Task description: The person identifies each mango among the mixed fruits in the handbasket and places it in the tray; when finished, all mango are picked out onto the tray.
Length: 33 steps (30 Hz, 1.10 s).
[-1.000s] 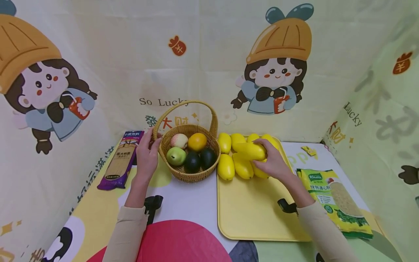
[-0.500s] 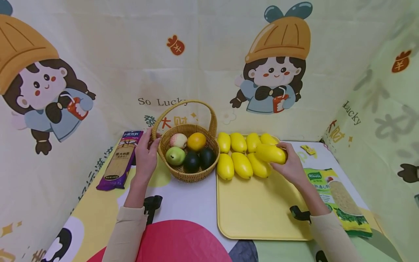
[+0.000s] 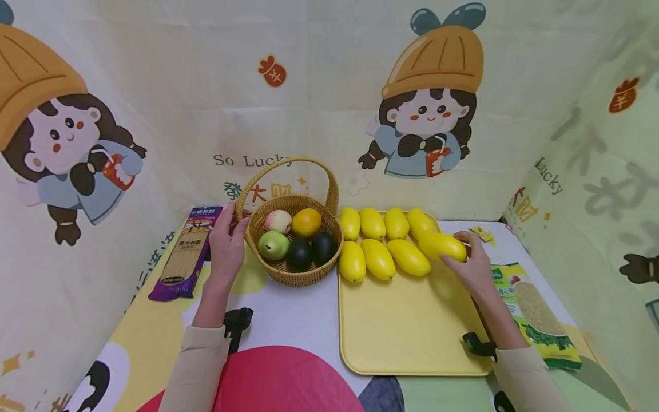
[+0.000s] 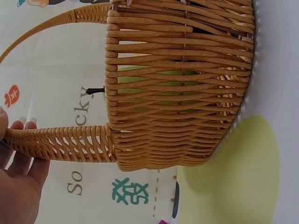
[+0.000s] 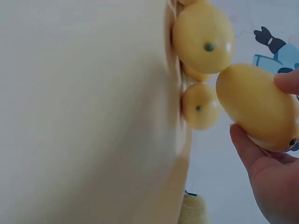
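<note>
My left hand holds the wicker basket by the left foot of its handle. Inside the basket lie a pink-white peach, an orange, a green pear and two dark avocados. My right hand grips a yellow mango between thumb and fingers. It is held over the right side of the yellow tray, close to several other mangoes set in two rows. In the right wrist view, the held mango appears raised off the tray.
A purple pack of noodles lies left of the basket. Right of the tray is a green and yellow Knorr packet, partly behind my right forearm. A small yellow sachet lies at the back right. Printed cloth walls close off the back and sides.
My right hand has carried the mango rightward and lower, from above the rows to their right end. One front-row mango now lies more sideways. My left hand stays at the basket handle.
</note>
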{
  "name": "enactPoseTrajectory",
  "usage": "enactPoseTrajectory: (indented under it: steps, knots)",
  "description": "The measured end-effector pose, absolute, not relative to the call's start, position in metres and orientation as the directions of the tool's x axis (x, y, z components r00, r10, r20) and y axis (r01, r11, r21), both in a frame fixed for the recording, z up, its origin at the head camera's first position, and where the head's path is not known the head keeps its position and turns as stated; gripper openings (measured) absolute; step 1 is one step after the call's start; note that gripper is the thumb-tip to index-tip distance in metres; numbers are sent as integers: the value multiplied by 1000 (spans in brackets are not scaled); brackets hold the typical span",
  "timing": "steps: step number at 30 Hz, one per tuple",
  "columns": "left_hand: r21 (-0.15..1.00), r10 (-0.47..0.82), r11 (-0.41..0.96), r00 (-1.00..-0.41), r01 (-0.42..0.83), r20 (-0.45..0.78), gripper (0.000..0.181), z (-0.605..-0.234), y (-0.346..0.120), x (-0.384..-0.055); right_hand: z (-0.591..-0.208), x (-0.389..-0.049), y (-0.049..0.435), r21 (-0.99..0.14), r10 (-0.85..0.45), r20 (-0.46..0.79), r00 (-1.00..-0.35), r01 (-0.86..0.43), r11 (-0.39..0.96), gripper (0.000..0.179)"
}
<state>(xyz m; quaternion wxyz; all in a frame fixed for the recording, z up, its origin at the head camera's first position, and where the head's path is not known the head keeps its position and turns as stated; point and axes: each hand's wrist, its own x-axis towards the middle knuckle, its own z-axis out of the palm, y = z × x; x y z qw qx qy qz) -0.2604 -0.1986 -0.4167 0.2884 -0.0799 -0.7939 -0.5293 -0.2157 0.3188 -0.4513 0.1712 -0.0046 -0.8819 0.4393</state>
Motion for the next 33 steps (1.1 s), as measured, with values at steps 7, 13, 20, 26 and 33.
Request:
enactPoseTrajectory:
  steps: [7,13,20,26,33]
  knots:
    - [799,-175,431,-830,420,530,46,-417,-202,-262,-463,-216,321,-741,135,251,-958,-101,664,58]
    - [804,-177,431,-836,409,520,46,-417,-202,-262,-464,-217,314,-723,107,147,-983,-33,690,61]
    - [800,-185,441,-831,407,525,46,-416,-201,-262,-463,-217,308,-650,114,34,-993,64,757,65]
    - [788,-181,450,-821,420,541,45,-418,-203,-263,-466,-220,304,-640,124,64,-990,54,766,63]
    - [792,-180,446,-825,418,537,46,-419,-202,-261,-468,-219,305,-640,113,47,-993,57,766,74]
